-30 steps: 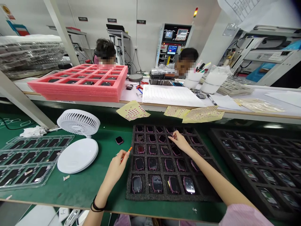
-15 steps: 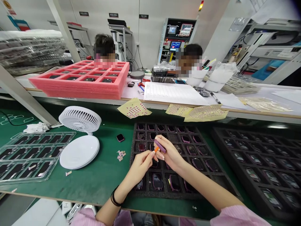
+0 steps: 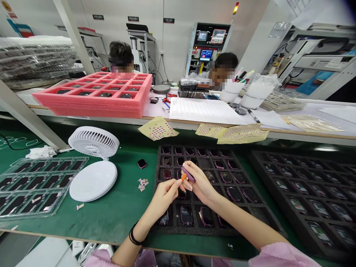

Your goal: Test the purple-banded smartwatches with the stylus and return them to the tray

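Note:
My right hand is shut on a purple-edged smartwatch body, held on edge above a black foam tray. My left hand pinches a slim orange pick, whose tip meets the watch body. Both hands hover over the tray and hide several of its cells. The other cells hold similar dark watch bodies with pink or purple rims. A single loose watch lies on the green bench mat to the left of the tray, near a small heap of pale scraps.
A second black foam tray with watch bodies lies to the right. On the left stand a white desk fan and a clear blister tray. Yellow sticker sheets and a pink foam tray stack lie beyond; two co-workers sit across the bench.
Since a second ago, my right hand has lifted a watch body from the tray, and my left hand has moved over to it. Pale scraps now lie on the mat. The last half second shows little change.

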Tool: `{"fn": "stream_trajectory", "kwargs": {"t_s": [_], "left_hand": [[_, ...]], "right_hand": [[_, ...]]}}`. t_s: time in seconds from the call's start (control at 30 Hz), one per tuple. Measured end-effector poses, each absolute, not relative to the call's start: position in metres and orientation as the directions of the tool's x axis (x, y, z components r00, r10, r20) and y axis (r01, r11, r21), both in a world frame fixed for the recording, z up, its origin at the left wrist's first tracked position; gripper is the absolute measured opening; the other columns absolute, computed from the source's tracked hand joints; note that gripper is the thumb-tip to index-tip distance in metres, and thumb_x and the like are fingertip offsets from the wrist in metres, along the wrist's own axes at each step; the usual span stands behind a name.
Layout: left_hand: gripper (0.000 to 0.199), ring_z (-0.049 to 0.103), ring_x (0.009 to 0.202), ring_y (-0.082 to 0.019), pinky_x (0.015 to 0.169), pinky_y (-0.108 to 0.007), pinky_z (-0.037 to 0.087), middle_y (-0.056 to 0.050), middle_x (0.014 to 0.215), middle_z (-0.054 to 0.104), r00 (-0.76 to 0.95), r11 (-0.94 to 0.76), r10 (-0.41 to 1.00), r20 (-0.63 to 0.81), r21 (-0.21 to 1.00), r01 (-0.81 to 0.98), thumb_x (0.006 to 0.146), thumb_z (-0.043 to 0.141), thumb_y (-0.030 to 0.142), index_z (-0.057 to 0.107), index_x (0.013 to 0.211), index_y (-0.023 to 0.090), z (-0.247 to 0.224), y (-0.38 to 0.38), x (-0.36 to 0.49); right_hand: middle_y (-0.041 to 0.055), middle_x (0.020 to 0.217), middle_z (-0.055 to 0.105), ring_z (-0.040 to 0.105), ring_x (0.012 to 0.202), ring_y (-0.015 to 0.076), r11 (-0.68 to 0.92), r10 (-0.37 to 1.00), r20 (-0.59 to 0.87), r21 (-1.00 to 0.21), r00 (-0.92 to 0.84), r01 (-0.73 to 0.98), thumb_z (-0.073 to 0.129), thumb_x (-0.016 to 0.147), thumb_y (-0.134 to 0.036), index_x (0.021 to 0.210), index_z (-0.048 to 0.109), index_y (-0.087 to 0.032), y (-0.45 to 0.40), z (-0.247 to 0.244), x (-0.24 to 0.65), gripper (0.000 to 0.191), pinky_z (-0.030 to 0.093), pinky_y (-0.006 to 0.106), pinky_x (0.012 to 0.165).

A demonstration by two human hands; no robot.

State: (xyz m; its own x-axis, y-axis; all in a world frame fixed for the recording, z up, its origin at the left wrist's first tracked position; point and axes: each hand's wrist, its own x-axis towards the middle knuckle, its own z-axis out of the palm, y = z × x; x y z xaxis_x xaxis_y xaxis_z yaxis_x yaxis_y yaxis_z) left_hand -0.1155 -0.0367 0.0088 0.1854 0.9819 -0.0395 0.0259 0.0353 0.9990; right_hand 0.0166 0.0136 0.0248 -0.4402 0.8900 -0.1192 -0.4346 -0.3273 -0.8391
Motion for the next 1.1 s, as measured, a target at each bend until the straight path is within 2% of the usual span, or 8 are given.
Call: {"fn": "stream_trajectory", "kwargs": {"t_s": [0.27, 0.4, 0.53, 0.7, 0.8, 0.93, 1.03, 1.1], "left_hand": [[0.045, 0.023, 0.038, -0.006, 0.04, -0.022, 0.019, 0.009, 0.042, 0.033, 0.198, 0.041, 0.979, -0.046, 0.999, 0.029, 0.087, 0.045, 0.055, 0.059, 0.072, 0.015, 0.013, -0.038, -0.117], [0.046, 0.022, 0.038, -0.005, 0.041, -0.022, 0.018, 0.009, 0.041, 0.032, 0.212, 0.029, 0.977, -0.027, 1.0, -0.005, 0.085, 0.047, 0.056, 0.059, 0.07, 0.014, 0.011, -0.038, -0.114], [0.049, 0.022, 0.036, -0.005, 0.04, -0.022, 0.017, 0.009, 0.039, 0.032, 0.173, 0.032, 0.985, -0.021, 0.998, -0.062, 0.083, 0.048, 0.061, 0.057, 0.069, 0.015, 0.004, -0.038, -0.109], [0.05, 0.022, 0.035, -0.005, 0.038, -0.02, 0.017, 0.01, 0.038, 0.032, 0.143, 0.063, 0.989, -0.049, 0.993, -0.096, 0.081, 0.05, 0.064, 0.056, 0.068, 0.015, 0.0, -0.038, -0.109], [0.053, 0.019, 0.034, -0.004, 0.037, -0.02, 0.016, 0.01, 0.038, 0.029, 0.105, 0.087, 0.992, -0.074, 0.988, -0.13, 0.078, 0.05, 0.068, 0.052, 0.064, 0.017, 0.001, -0.035, -0.11], [0.049, 0.02, 0.037, -0.004, 0.038, -0.019, 0.018, 0.01, 0.042, 0.032, 0.059, 0.07, 0.996, -0.063, 0.99, -0.124, 0.072, 0.059, 0.066, 0.05, 0.065, 0.018, 0.002, -0.032, -0.106], [0.048, 0.018, 0.037, -0.005, 0.038, -0.02, 0.016, 0.011, 0.044, 0.027, 0.0, 0.104, 0.994, -0.105, 0.988, -0.113, 0.073, 0.057, 0.066, 0.046, 0.066, 0.019, -0.002, -0.031, -0.113], [0.046, 0.018, 0.038, -0.005, 0.039, -0.02, 0.016, 0.011, 0.046, 0.025, -0.082, 0.097, 0.992, -0.101, 0.994, -0.049, 0.076, 0.053, 0.065, 0.044, 0.066, 0.02, -0.007, -0.031, -0.13]], "right_hand": [[-0.0102, 0.054, 0.049, 0.036, 0.031, 0.0024, -0.321, 0.886, -0.104, -0.841, -0.452, -0.436, 0.067, 0.081, -0.041, 0.08, 0.05, -0.021, 0.014, 0.018, 0.017, 0.026, 0.026, 0.016, 0.033], [-0.0113, 0.049, 0.045, 0.026, 0.027, 0.0001, -0.381, 0.862, -0.132, -0.806, -0.489, -0.453, 0.068, 0.078, -0.045, 0.074, 0.048, -0.02, 0.011, 0.014, 0.016, 0.032, 0.016, 0.017, 0.033], [-0.0109, 0.051, 0.048, 0.017, 0.029, -0.0016, -0.458, 0.84, -0.171, -0.732, -0.515, -0.505, 0.071, 0.075, -0.043, 0.068, 0.044, -0.019, 0.01, 0.013, 0.014, 0.037, 0.018, 0.018, 0.036], [-0.0121, 0.037, 0.034, 0.017, 0.029, 0.0017, -0.479, 0.82, -0.184, -0.739, -0.542, -0.473, 0.067, 0.078, -0.042, 0.061, 0.042, -0.02, 0.014, 0.012, 0.015, 0.038, 0.016, 0.02, 0.037], [-0.0111, 0.038, 0.038, 0.022, 0.029, 0.004, -0.425, 0.84, -0.15, -0.778, -0.521, -0.462, 0.064, 0.079, -0.041, 0.072, 0.05, -0.021, 0.011, 0.008, 0.014, 0.026, 0.014, 0.021, 0.036], [-0.0072, 0.054, 0.05, 0.037, 0.038, 0.0066, -0.336, 0.867, -0.124, -0.861, -0.483, -0.382, 0.064, 0.08, -0.038, 0.09, 0.054, -0.022, 0.001, 0.003, 0.012, 0.021, 0.025, 0.02, 0.04], [-0.0053, 0.062, 0.051, 0.04, 0.044, 0.0088, -0.155, 0.905, -0.04, -0.958, -0.424, -0.24, 0.058, 0.083, -0.045, 0.093, 0.052, -0.024, 0.013, -0.006, 0.022, 0.024, 0.031, 0.022, 0.043], [-0.0042, 0.069, 0.051, 0.042, 0.047, 0.0104, 0.026, 0.954, 0.039, -0.999, -0.299, -0.047, 0.05, 0.086, -0.049, 0.096, 0.05, -0.025, 0.036, -0.014, 0.04, 0.026, 0.035, 0.023, 0.045]]}}
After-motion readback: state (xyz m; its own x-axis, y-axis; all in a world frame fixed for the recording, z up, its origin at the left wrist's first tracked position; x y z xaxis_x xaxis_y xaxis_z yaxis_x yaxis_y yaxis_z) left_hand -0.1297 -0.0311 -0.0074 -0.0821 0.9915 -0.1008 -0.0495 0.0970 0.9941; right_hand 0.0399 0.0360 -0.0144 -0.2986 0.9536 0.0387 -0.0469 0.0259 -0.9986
